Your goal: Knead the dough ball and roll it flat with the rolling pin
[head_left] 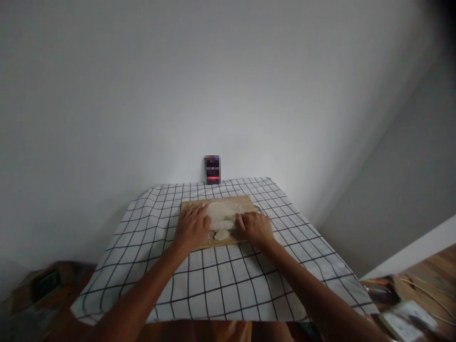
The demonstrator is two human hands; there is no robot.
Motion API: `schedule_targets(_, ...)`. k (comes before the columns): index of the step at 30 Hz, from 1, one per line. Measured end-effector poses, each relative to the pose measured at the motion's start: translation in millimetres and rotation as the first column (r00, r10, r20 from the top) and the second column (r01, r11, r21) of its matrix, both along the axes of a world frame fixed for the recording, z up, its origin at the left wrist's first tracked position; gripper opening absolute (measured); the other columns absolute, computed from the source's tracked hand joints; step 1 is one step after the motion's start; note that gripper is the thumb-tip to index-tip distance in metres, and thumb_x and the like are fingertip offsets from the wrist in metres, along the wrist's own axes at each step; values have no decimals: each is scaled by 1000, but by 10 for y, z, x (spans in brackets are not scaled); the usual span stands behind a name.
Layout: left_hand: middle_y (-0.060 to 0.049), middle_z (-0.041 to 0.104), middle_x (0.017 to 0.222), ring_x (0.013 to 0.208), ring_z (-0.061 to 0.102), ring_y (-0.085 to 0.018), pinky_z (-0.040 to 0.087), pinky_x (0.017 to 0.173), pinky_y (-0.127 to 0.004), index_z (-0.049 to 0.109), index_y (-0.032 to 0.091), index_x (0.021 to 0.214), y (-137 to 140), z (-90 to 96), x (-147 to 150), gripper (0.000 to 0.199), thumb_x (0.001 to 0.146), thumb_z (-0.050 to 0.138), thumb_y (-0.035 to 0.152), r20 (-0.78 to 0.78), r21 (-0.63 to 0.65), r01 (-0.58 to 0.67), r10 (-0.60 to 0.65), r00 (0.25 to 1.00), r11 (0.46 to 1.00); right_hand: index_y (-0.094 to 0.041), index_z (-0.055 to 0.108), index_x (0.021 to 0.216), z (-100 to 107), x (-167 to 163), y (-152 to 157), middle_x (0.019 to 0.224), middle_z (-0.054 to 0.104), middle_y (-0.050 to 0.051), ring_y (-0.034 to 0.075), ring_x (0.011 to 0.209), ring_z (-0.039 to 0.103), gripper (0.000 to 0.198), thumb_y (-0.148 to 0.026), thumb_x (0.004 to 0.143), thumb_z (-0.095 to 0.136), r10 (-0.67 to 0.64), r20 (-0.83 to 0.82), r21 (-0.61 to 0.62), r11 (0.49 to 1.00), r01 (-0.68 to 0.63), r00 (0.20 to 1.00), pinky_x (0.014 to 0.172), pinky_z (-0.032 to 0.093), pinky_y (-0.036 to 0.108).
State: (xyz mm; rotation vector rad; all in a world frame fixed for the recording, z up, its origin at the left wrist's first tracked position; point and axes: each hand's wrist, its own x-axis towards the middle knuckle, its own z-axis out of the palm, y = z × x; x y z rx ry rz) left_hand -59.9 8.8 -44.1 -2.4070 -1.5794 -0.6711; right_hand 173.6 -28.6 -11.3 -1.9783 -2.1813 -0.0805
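A flour-dusted rolling pin (pixel 222 225) lies crosswise over a flattened sheet of pale dough (pixel 220 209), and a rounded edge of the dough shows on its near side. My left hand (pixel 193 222) rests over the pin's left end, its fingers reaching forward across the wooden board (pixel 245 201). Over the right end, my right hand (pixel 255 227) is curled with the thumb toward the middle. Both ends of the pin are hidden under my hands. Flour whitens parts of the board.
A white cloth with a black grid (pixel 221 278) covers the table. A phone-like device (pixel 213 170), its screen blurred, leans upright against the wall at the back. Boxes (pixel 44 285) sit low at the left; papers (pixel 409 319) and a cable lie low at the right.
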Motion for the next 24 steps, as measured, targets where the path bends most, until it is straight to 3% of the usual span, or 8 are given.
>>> schedule_targets(5, -12, 70, 140, 132, 60, -23, 39, 122, -42, 64, 13, 136, 24, 37, 29, 47, 100, 37, 24, -41, -61, -33, 31, 999, 998, -18, 82, 96, 15, -3, 57, 101, 79, 17, 28, 93, 75, 63, -47, 110, 28, -38, 13, -57, 998, 38, 999, 79, 48, 34)
schedule_targets(8, -12, 68, 143, 135, 57, -25, 36, 124, -45, 61, 14, 140, -46, 56, 44, 48, 101, 36, 26, -40, -55, -50, 48, 998, 997, -19, 80, 96, -32, 8, 23, 101, 79, 15, 26, 95, 73, 58, -43, 110, 29, -20, -29, 23, 1000, 21, 999, 81, 46, 33)
schedule_targets(12, -11, 61, 152, 145, 49, -27, 28, 128, -51, 58, 19, 144, -168, 50, 51, 48, 103, 36, 29, -8, -24, -33, 32, 999, 999, -21, 75, 95, -123, 33, -68, 100, 77, 10, 23, 99, 69, 50, -36, 111, 29, 110, -43, 158, 982, -102, 993, 85, 42, 32)
schedule_targets(17, -17, 65, 146, 137, 57, -28, 35, 125, -50, 60, 11, 142, -141, 74, 77, 49, 100, 39, 26, 7, -67, -75, 75, 997, 995, -21, 75, 91, -102, 10, -50, 100, 77, 9, 22, 87, 69, 52, -40, 111, 31, 11, -45, 80, 997, -7, 999, 76, 41, 32)
schedule_targets(21, -11, 59, 154, 149, 47, -27, 27, 130, -50, 58, 16, 146, -210, 26, 55, 51, 103, 35, 30, -27, 7, -59, 59, 998, 998, -21, 72, 95, -116, 10, -124, 102, 76, 9, 23, 98, 67, 46, -38, 111, 32, 88, -23, 145, 986, -84, 996, 82, 40, 33)
schedule_targets(24, -13, 58, 155, 148, 47, -27, 29, 130, -48, 58, 14, 146, -213, 27, 53, 52, 103, 36, 31, -16, -15, -54, 54, 998, 998, -22, 70, 95, -127, 12, -133, 100, 74, 8, 23, 98, 66, 45, -38, 111, 32, 110, -11, 166, 980, -107, 994, 82, 39, 33)
